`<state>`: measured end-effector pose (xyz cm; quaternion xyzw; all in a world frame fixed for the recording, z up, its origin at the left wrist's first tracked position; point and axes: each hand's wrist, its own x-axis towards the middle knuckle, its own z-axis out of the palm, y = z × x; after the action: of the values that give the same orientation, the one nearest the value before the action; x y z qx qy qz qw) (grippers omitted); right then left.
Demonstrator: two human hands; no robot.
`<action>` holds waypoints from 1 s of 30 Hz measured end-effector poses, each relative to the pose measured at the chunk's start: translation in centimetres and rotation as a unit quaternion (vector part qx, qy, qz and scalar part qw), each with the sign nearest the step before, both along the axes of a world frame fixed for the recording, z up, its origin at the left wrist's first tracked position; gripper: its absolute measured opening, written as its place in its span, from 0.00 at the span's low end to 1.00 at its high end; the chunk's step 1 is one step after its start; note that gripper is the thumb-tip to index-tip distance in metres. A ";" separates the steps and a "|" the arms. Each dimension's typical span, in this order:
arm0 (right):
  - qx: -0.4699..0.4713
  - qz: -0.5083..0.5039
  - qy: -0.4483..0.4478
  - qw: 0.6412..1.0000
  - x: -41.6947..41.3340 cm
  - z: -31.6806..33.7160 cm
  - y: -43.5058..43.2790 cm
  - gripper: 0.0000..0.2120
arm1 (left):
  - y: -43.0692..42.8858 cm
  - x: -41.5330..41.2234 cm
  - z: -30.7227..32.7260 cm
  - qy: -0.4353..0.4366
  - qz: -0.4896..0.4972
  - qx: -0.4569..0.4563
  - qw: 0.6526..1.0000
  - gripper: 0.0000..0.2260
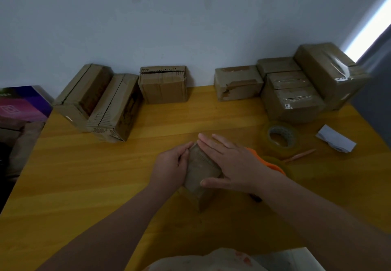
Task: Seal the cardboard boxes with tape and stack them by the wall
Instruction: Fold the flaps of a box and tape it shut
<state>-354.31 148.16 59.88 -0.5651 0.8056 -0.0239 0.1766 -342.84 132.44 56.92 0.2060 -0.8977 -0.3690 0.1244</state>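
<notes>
A small brown cardboard box (200,177) stands on the yellow wooden table (88,186) in front of me. My left hand (169,168) grips its left side with curled fingers. My right hand (228,160) lies flat across its top, fingers straight, thumb along the near edge. A roll of clear tape (280,137) lies to the right of the box. Several taped boxes (294,93) are stacked by the wall at the back right. Bundles of untaped, flattened boxes (99,103) lean at the back left, and another bundle (163,84) stands at the back middle.
An orange-handled tool (273,166) lies partly hidden behind my right wrist. A thin orange stick (300,155) and a folded white paper (336,141) lie at the right. A purple and pink box (23,105) sits past the table's left edge. The wall runs along the back.
</notes>
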 end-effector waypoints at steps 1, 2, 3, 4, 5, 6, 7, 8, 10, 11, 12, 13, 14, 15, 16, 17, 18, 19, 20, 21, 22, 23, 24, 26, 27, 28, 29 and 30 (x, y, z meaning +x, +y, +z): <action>-0.001 -0.001 0.000 1.000 0.0 0.0 0.2 0.46 | 0.1 0.0 0.0 -0.002 0.003 0.000 1.000 0.15; 0.000 -0.003 -0.002 1.000 0.1 0.1 0.4 0.46 | 0.2 0.0 0.1 -0.004 0.006 0.000 1.000 0.15; 0.000 -0.006 -0.005 1.000 0.2 0.1 0.7 0.46 | 0.2 -0.1 0.1 -0.006 0.009 -0.001 1.000 0.15; -0.001 -0.008 -0.008 1.000 0.3 0.1 1.0 0.45 | 0.3 -0.1 0.1 -0.007 0.010 -0.003 1.000 0.15; -0.006 -0.010 -0.010 1.000 0.5 0.0 1.3 0.45 | 0.3 -0.1 0.2 -0.006 0.009 -0.005 1.000 0.15; -0.011 -0.012 -0.010 1.000 0.6 0.0 1.6 0.44 | 0.3 -0.1 0.2 -0.006 0.008 -0.007 1.000 0.15; -0.016 -0.015 -0.009 1.000 0.7 0.0 2.0 0.44 | 0.3 -0.1 0.2 -0.007 0.009 -0.008 1.000 0.15; -0.022 -0.018 -0.009 1.000 0.8 0.0 2.4 0.43 | 0.4 -0.1 0.2 -0.007 0.010 -0.009 1.000 0.15; -0.041 -0.024 -0.010 0.999 0.9 0.0 3.1 0.41 | 0.4 -0.1 0.3 -0.006 0.015 -0.008 1.000 0.15; -0.052 -0.027 -0.010 0.998 1.0 0.0 3.6 0.41 | 0.5 -0.1 0.3 -0.005 0.016 -0.008 1.000 0.15; -0.062 -0.030 -0.010 0.998 1.0 0.0 3.9 0.40 | 0.6 -0.1 0.3 -0.005 0.017 -0.008 1.000 0.15; -0.072 -0.033 -0.009 0.997 1.0 -0.1 4.4 0.39 | 0.6 -0.1 0.4 -0.004 0.019 -0.007 1.000 0.15; -0.090 -0.035 -0.007 0.995 1.1 -0.3 4.8 0.38 | 0.6 -0.1 0.4 -0.004 0.021 -0.006 1.000 0.15; -0.115 -0.036 0.001 0.993 1.2 -0.6 5.2 0.37 | 0.7 -0.1 0.4 -0.005 0.024 -0.006 1.000 0.15; -0.145 -0.035 0.015 0.989 1.3 -0.8 5.6 0.35 | 0.7 0.0 0.5 -0.006 0.026 -0.005 1.000 0.15; -0.172 -0.035 0.031 0.984 1.4 -0.9 5.9 0.33 | 0.8 0.0 0.6 -0.007 0.027 -0.003 1.000 0.15; -0.197 -0.040 0.044 0.979 1.5 -0.9 6.1 0.33 | 0.8 0.0 0.6 -0.011 0.028 -0.003 1.000 0.15; -0.213 -0.047 0.049 0.975 1.6 -0.9 6.2 0.32 | 0.7 -0.1 0.7 -0.015 0.028 -0.002 0.999 0.15; -0.224 -0.050 0.055 0.972 1.7 -0.8 6.0 0.33 | 0.7 -0.1 0.8 -0.017 0.027 0.000 0.999 0.15; -0.217 -0.049 0.057 0.973 1.8 -0.5 5.5 0.34 | 0.6 -0.2 0.8 -0.018 0.024 0.004 1.000 0.15; -0.191 -0.045 0.052 0.979 1.9 -0.2 4.7 0.35 | 0.5 -0.3 0.9 -0.019 0.018 0.011 1.000 0.15; -0.151 -0.039 0.037 0.987 1.9 0.0 3.8 0.35 | 0.4 -0.4 1.0 -0.020 0.010 0.017 1.000 0.15; -0.112 -0.035 0.017 0.993 1.8 0.0 2.8 0.35 | 0.4 -0.4 1.0 -0.022 0.002 0.018 1.000 0.14; -0.083 -0.039 -0.016 0.996 1.6 0.0 1.1 0.33 | 0.2 -0.3 1.1 -0.023 -0.013 0.011 1.000 0.14; -0.089 -0.046 -0.029 0.995 1.4 0.0 0.5 0.33 | 0.0 -0.3 1.1 -0.022 -0.021 0.005 1.000 0.15; -0.097 -0.051 -0.039 0.993 1.3 -0.2 0.2 0.32 | -0.2 -0.2 1.1 -0.023 -0.028 0.000 0.999 0.15; -0.103 -0.053 -0.045 0.992 1.2 -0.3 0.2 0.31 | -0.3 -0.2 1.1 -0.029 -0.033 -0.006 0.999 0.15; -0.110 -0.053 -0.047 0.991 1.1 -0.4 0.6 0.31 | -0.3 -0.2 1.1 -0.037 -0.036 -0.011 0.999 0.15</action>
<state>-353.16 148.72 59.44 -0.5361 0.8175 -0.1480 0.1499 -343.07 132.16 58.00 0.1859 -0.9125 -0.3553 0.0805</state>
